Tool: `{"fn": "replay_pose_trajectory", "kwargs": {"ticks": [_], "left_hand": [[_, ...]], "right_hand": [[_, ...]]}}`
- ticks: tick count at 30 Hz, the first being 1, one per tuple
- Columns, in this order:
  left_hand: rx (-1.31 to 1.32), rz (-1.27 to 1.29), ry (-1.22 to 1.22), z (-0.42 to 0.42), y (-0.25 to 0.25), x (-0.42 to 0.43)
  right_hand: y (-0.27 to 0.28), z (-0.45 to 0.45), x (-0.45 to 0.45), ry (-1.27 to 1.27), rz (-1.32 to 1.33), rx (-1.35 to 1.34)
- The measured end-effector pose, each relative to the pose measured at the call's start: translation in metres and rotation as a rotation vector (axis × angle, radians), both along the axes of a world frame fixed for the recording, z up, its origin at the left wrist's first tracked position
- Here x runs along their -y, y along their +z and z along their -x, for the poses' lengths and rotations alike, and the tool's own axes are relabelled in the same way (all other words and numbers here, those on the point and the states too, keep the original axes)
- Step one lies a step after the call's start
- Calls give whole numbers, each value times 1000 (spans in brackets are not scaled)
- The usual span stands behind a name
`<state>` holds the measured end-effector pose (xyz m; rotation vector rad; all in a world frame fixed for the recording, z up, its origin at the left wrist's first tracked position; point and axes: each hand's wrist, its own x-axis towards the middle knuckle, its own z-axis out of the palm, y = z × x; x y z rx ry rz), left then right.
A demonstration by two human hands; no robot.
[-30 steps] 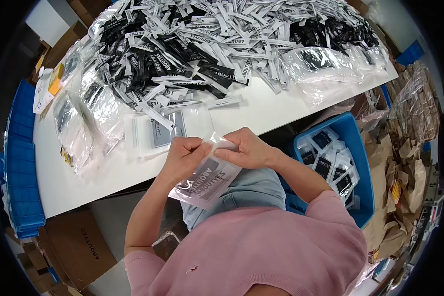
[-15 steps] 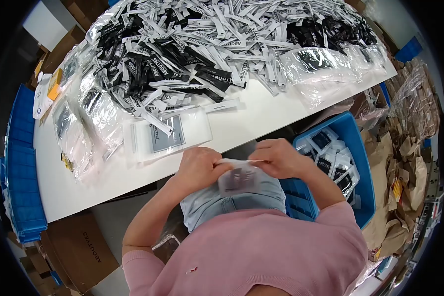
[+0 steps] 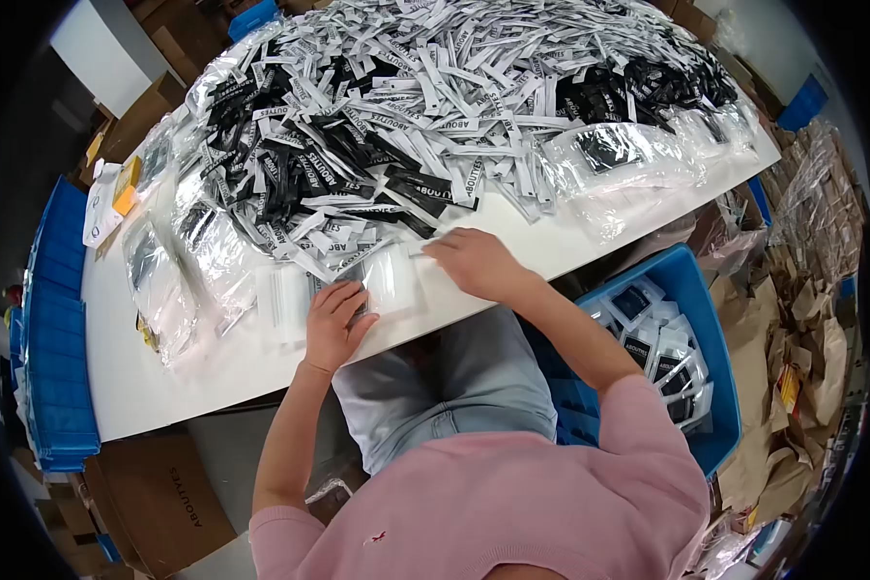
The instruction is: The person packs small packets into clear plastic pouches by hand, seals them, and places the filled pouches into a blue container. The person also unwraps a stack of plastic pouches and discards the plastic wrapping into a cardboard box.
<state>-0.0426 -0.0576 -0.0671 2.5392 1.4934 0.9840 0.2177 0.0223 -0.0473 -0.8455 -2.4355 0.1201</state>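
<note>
My left hand point(image 3: 336, 327) lies on a clear zip bag point(image 3: 392, 280) near the table's front edge, its fingers spread. The bag's grey label is mostly hidden by the fingers. To the right of that bag, my right hand point(image 3: 480, 263) reaches down to the tabletop, its fingers closed on a slim white stick sachet point(image 3: 417, 249), most of which they cover. Just behind both hands rises a large heap of white stick sachets point(image 3: 454, 106), with black sachets point(image 3: 309, 169) mixed in.
A blue bin point(image 3: 723, 406) at my right holds several filled bags point(image 3: 638, 300). Larger clear plastic bags point(image 3: 159, 290) lie on the table's left side, another point(image 3: 609, 184) on the right. Blue bins point(image 3: 58, 338) line the left edge. Brown paper point(image 3: 754, 358) is piled beyond the right bin.
The small clear bag that both hands held over my lap is out of them. My left hand has come down onto the zip bag; my right has moved forward to the sachet on the table.
</note>
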Motion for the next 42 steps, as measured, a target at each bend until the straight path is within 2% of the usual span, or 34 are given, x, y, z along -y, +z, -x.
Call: {"fn": "replay_pose_trajectory", "kwargs": {"ticks": [2, 3, 4, 5, 7, 8, 10, 11, 13, 14, 15, 17, 18, 19, 21, 22, 26, 29, 31, 32, 34, 35, 37, 38, 40, 42], "left_hand": [[50, -7, -3, 1, 0, -2], [37, -20, -6, 2, 2, -2], [158, 64, 72, 3, 2, 1], [282, 151, 148, 3, 2, 3], [266, 88, 127, 3, 0, 1], [254, 130, 160, 5, -2, 2], [266, 141, 164, 3, 2, 2], [264, 137, 163, 3, 2, 2], [242, 133, 154, 4, 1, 2], [242, 131, 153, 4, 2, 1], [247, 138, 150, 4, 3, 1], [254, 149, 152, 3, 2, 2], [240, 90, 133, 3, 0, 1], [226, 32, 115, 3, 0, 1], [231, 27, 111, 2, 2, -1], [236, 28, 97, 1, 3, 0], [260, 41, 103, 2, 4, -1], [266, 24, 101, 3, 1, -1], [277, 37, 108, 4, -1, 0], [278, 45, 110, 4, -1, 1], [281, 8, 96, 5, 0, 0], [280, 13, 96, 6, 0, 1], [326, 80, 128, 7, -1, 2], [330, 85, 128, 7, -1, 3], [429, 237, 219, 9, 0, 5], [522, 281, 248, 8, 2, 3]], "right_hand": [[-13, 26, -17, 12, -84, 59], [-14, 33, -19, -32, -17, 161], [-11, 37, -20, -77, 52, 264], [-9, 36, -19, -84, 43, 256], [2, 20, -17, -109, 414, 254], [9, 14, -19, -109, 405, 255], [19, 7, -25, -147, 693, 197], [14, 8, -33, -147, 689, 195], [-3, 10, -57, -30, 347, -247], [-9, 21, -69, -113, 209, -393], [-1, 31, -75, -113, 210, -394], [18, 47, -82, -280, 303, 10], [13, 55, -89, -203, 238, 186], [9, 59, -96, -198, 240, 189], [9, 66, -111, -121, 235, 496], [8, 66, -114, -120, 242, 499], [3, 56, -129, -220, 227, 364], [8, 48, -131, -281, 304, 77], [-3, 47, -141, -272, 253, -210], [-5, 45, -146, -129, 430, -446], [11, 48, -131, -216, 450, -614], [17, 56, -118, -296, 220, -732], [44, 63, -78, -245, 712, -878], [26, 69, -69, -271, 740, -923], [21, 70, -26, -164, 772, -883], [11, 74, 8, -94, 589, -848]]}}
